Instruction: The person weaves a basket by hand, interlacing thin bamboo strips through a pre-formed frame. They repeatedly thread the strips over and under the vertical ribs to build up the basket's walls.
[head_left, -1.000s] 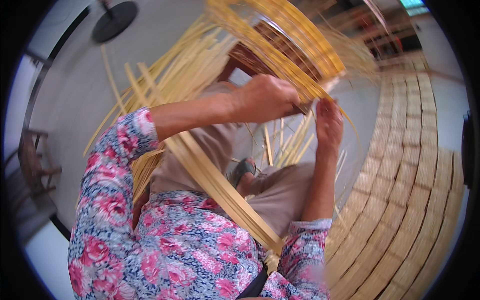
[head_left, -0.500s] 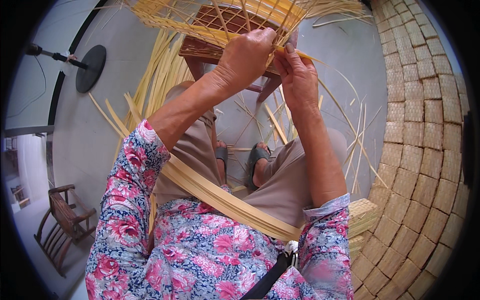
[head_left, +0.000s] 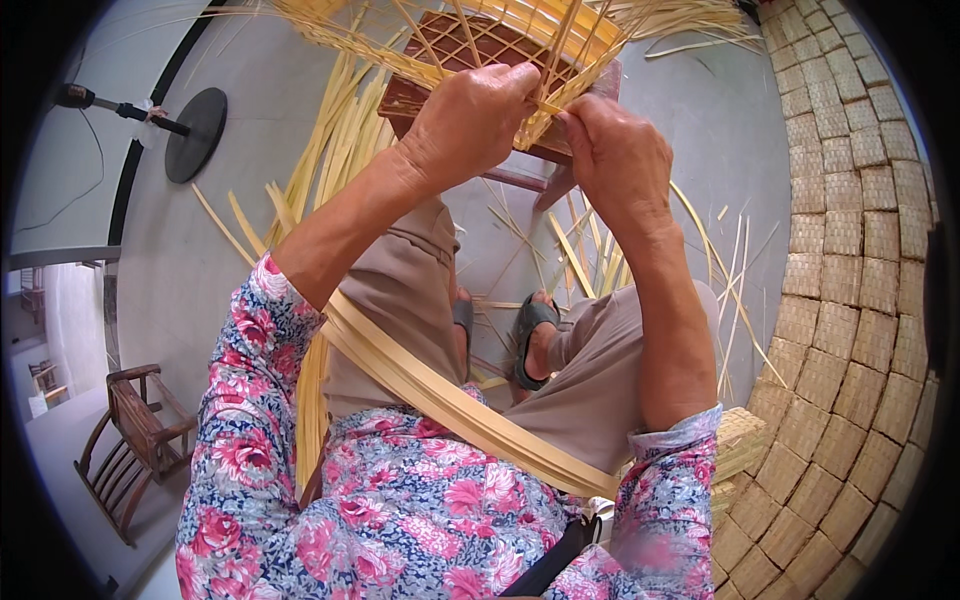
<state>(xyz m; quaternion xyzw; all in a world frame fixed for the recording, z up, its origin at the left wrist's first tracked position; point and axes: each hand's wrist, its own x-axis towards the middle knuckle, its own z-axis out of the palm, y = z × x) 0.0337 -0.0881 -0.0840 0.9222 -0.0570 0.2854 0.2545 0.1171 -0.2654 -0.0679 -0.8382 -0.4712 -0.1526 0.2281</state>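
Observation:
A partly woven basket (head_left: 365, 45) of thin yellow strips, perhaps bamboo, rests on a reddish-brown wooden stool (head_left: 398, 98). Its open lattice and upright stakes show beyond my hands. My left hand (head_left: 468, 125) is closed at the near side of the weave, fingers pinching a strip beside the stakes. Close to its right, my right hand (head_left: 622, 152) is closed too, knuckles up, with thumb and forefinger on the same thin strip (head_left: 549, 107). The short span between the hands is visible; the fingertips are partly hidden. A bundle of flat strips (head_left: 430, 390) lies across my lap.
Long loose strips (head_left: 335, 150) lie on the floor left of the stool, with thinner offcuts (head_left: 735, 290) at the right. Stacked woven blocks (head_left: 840, 260) line the right side. A round black stand base (head_left: 196, 135) and a wooden chair (head_left: 140, 440) are at the left.
My right hand has turned from thumb-up with fingers partly extended to knuckles-up and closed on the strip. The whole view has shifted slightly; my left hand stays at the weave.

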